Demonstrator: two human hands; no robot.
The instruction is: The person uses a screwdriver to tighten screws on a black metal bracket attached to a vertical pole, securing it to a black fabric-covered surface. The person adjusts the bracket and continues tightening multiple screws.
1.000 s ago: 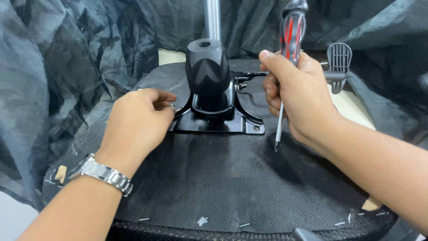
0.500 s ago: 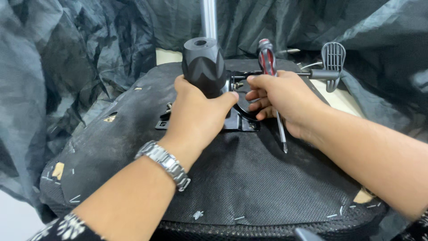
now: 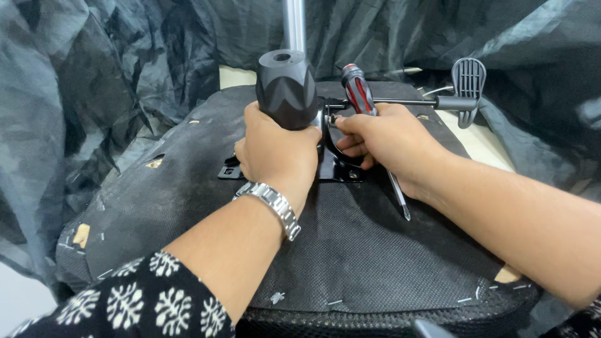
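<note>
Hands on the upturned chair seat [image 3: 350, 250], head view.
Left hand [image 3: 278, 150], flat on the mount plate [image 3: 332, 166] 1 s ago, now grips the black knob [image 3: 287, 87]; right hand [image 3: 385, 141] has dropped, fingers closed around the red screwdriver [image 3: 360, 94], tip touching the seat.

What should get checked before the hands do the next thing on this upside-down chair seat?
1. Left hand steadies the black knob housing: ok.
2. Right hand holds the red-and-black screwdriver: ok.
3. Screwdriver tip clear of the seat fabric: ok, it points down over it.
4. Metal plate flat on the seat: ok.
5. Screws all in: cannot tell, hands hide them.
6. Lever clear of hands: ok.
</note>
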